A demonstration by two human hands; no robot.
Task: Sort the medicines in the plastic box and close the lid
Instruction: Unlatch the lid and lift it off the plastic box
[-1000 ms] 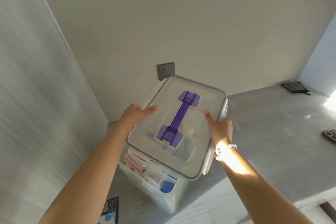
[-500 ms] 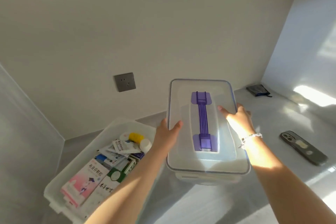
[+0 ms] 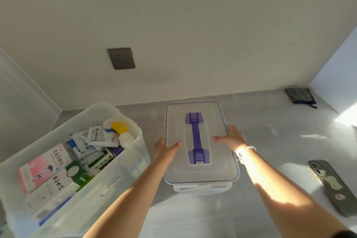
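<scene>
A translucent plastic box [image 3: 133, 160] stands open at the left, filled with medicine cartons [image 3: 46, 164], sachets [image 3: 98, 137] and small bottles with a yellow cap [image 3: 119, 127]. To its right, low over the grey counter, is the clear lid [image 3: 201, 172] with a purple handle [image 3: 196, 138]. My left hand [image 3: 164, 149] grips the lid's left edge, thumb on top. On the right edge is my right hand [image 3: 231, 138], with a bracelet at the wrist. Whether the lid rests on the counter is unclear.
A phone in a dark case [image 3: 332, 185] lies on the counter at the right. A dark pouch [image 3: 300, 95] sits in the far right corner. A grey wall socket [image 3: 121, 58] is on the back wall. Walls close in at the left and right.
The lid came off the box and moved right and down toward the counter, both hands still on it. The medicines inside the box are now exposed.
</scene>
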